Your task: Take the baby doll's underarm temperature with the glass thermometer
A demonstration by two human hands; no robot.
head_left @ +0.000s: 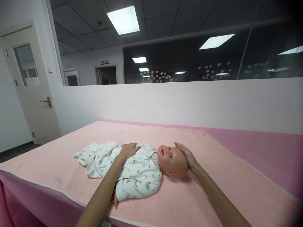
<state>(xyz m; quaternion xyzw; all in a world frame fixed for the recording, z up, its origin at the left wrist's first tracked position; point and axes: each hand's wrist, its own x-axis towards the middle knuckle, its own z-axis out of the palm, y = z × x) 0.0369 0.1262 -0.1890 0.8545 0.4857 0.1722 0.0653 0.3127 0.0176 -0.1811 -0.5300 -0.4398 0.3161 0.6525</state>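
Note:
A baby doll point(174, 161) lies on its back on a pink padded surface, its head to the right and its legs to the left. It wears a white printed outfit point(142, 170) with small green and brown figures. My left hand point(129, 150) rests flat on the doll's belly, fingers stretched out. Against the crown of the doll's bald head lies my right hand point(187, 154), its fingers extended along the far side. One doll hand point(115, 200) shows beside my left forearm.
The pink mat point(71, 135) has a pale edge band and a darker pink border point(260, 148) at the right. Behind it stands a low white wall point(189, 104) with glass above. A door point(33, 88) with a lever handle is at the left.

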